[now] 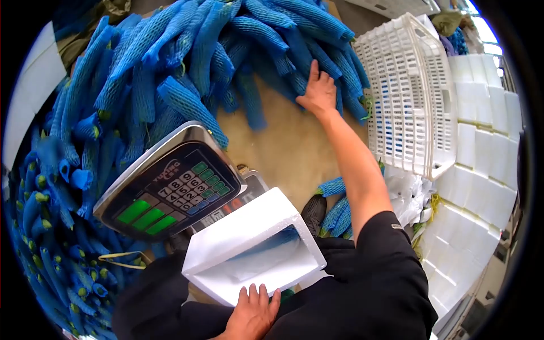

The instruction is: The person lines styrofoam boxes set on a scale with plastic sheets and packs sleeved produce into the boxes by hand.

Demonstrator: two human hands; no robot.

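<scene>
My right hand (319, 92) reaches out at the upper middle, fingers apart, over the edge of a pile of long items in blue foam netting (198, 51). Whether its fingertips touch one cannot be made out. Near my lap, my left hand (253, 311) lies with spread fingers on the near wall of a white foam box (226, 238). Something blue and a clear film show inside the box, which sits tilted by a digital scale. Left of the box stands the scale's display panel (170, 184), with green lit readouts.
A white slatted plastic crate (396, 93) stands on its side at the right. Beyond it are stacked white foam boxes (476, 187). More netted items (340, 215) lie by my shoe (313, 214). Clear plastic bags (408, 195) lie below the crate.
</scene>
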